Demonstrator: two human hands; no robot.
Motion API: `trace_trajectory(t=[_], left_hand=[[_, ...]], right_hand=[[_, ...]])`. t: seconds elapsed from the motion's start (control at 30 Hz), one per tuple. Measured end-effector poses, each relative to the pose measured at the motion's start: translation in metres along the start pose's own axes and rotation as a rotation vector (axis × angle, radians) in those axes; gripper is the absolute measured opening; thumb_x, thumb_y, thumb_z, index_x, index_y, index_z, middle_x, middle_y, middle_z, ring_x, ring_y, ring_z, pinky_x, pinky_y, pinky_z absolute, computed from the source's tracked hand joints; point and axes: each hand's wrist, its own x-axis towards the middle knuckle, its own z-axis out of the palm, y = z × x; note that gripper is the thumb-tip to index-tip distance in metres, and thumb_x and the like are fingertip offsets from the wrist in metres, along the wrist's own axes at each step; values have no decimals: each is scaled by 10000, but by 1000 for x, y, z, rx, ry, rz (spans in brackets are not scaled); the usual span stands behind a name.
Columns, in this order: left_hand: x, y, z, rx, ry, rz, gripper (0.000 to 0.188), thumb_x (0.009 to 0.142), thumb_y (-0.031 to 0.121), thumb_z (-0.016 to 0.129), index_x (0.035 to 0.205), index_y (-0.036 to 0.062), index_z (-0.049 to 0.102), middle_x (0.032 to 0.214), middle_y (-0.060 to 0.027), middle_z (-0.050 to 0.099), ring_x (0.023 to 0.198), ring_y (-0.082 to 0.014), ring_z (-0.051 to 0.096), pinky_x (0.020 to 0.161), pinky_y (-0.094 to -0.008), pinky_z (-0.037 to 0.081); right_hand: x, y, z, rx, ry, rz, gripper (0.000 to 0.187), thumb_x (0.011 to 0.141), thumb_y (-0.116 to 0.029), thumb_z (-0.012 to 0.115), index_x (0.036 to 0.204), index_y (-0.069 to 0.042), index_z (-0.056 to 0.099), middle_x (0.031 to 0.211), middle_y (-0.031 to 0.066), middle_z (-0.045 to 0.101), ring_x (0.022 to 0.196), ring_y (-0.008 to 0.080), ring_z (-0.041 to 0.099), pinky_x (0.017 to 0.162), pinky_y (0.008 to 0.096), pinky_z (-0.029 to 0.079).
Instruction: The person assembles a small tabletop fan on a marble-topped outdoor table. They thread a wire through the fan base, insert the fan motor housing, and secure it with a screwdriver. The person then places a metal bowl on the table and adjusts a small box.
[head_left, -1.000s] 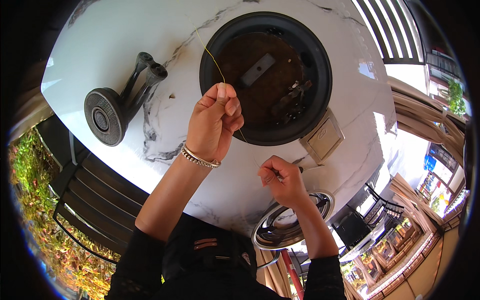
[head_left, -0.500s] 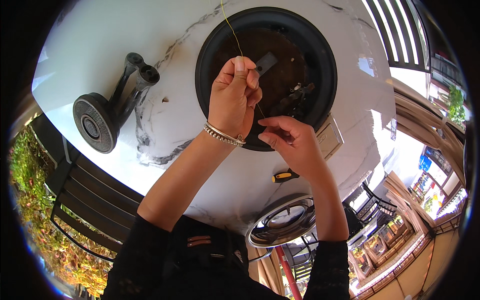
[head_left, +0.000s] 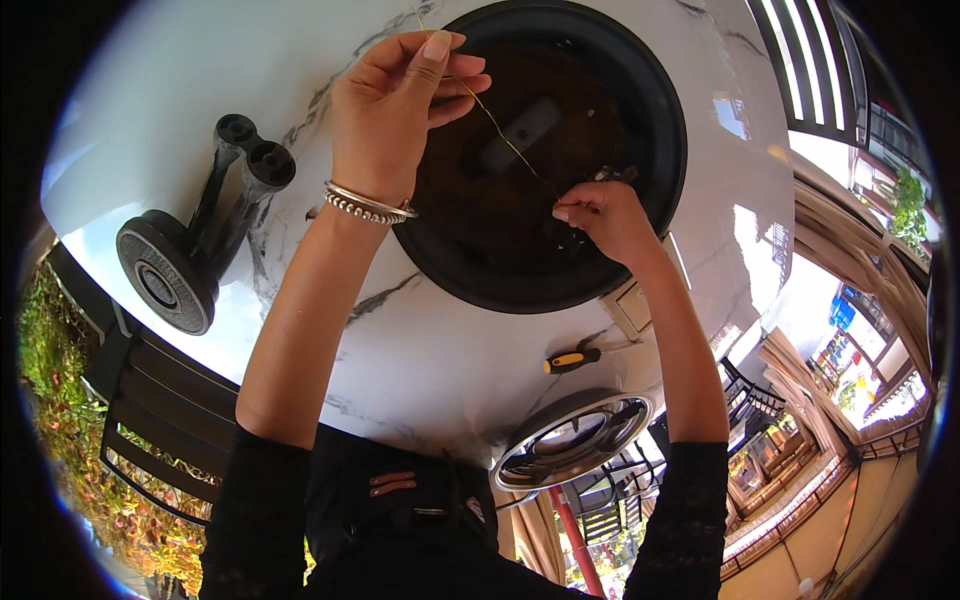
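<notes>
A thin yellow wire runs slantwise above a wide black pan holding brownish liquid. Its upper stretch is pinched between thumb and forefinger of my left hand, over the pan's left rim, the other fingers loosely spread. Lower right, the fingertips of my right hand close on the wire's other end, above the pan's inside. A grey flat strip lies in the liquid. Dark debris beside my right hand is partly hidden by it.
On the marbled white table, a black metal burner with two tubes stands left. A yellow-and-black screwdriver and a beige flat box lie near the pan. A shiny round metal ring sits at the near edge; a slatted bench is left.
My hands have moved apart: the left up and leftward, the right up and rightward over the pan. More wire now shows stretched between them. The whole view has shifted slightly.
</notes>
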Motion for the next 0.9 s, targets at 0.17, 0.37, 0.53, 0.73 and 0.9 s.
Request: trace_trajectory(t=[0.17,0.37,0.53,0.73,0.9], left_hand=[[1,-6,-2,-34,0,-43,231,896,197,555,984,-12,600,891,-125,654,843,-239,657,731,-300,551],[0,-12,-4,-81,5,-45,231,889,186,566,981,-23,600,890,-131,651,843,-249,656,738,-303,554],[0,-13,-6,-80,-3,-17,233,890,185,565,981,-27,600,883,-127,651,843,-247,656,732,-298,555],[-4,-19,-6,-106,-2,-37,189,879,136,578,938,-42,596,836,-108,647,785,-196,658,684,-262,552],[-7,-23,-9,-97,-43,-61,200,885,159,571,980,-13,606,887,-123,654,844,-237,657,732,-300,555]], right_hand=[[2,16,6,-43,31,11,69,782,-18,639,838,20,630,708,87,626,637,122,585,626,223,462],[3,24,10,-84,79,-60,82,762,-56,661,818,-16,617,671,119,603,606,202,578,605,276,451],[5,28,14,42,32,-11,65,763,-20,648,817,-5,615,681,111,615,612,190,585,609,260,453],[6,31,20,-18,73,-57,27,787,-12,634,796,-2,610,649,51,585,589,103,550,575,232,443],[5,32,20,-28,62,-42,29,770,-6,636,790,0,615,656,69,590,581,124,542,578,239,435]])
